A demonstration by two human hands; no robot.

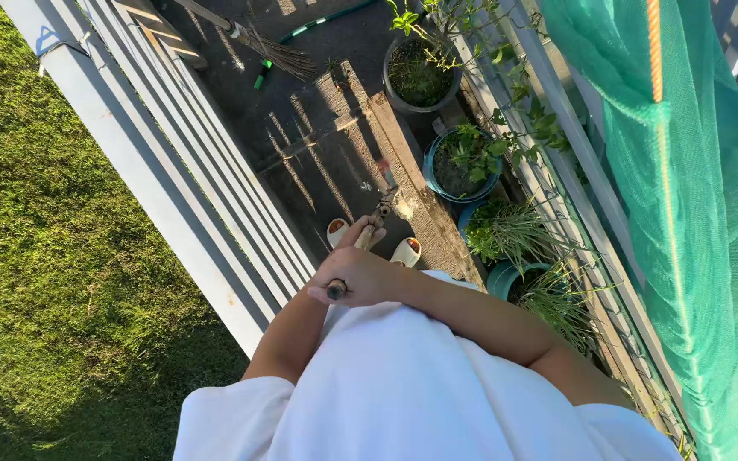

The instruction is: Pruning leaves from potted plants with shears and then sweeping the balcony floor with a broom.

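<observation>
Wooden stick [359, 248] sits gripped in our right hand [367, 275], fingers curled shut round it; our left hand is hidden, so we cannot tell. Beyond our shoes [407, 251], potted plants [461, 162] line the right railing [582, 154]; a broom [266, 47] lies farthest.

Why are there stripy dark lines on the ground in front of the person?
In the head view, low bright sunshine passes through the white slatted railing and throws striped shadows on the dark wet deck floor; the green grass lawn glows, darker at the bottom; the hands gripping the wooden stick handle look sharp, and the frame's edges look stretched.
</observation>
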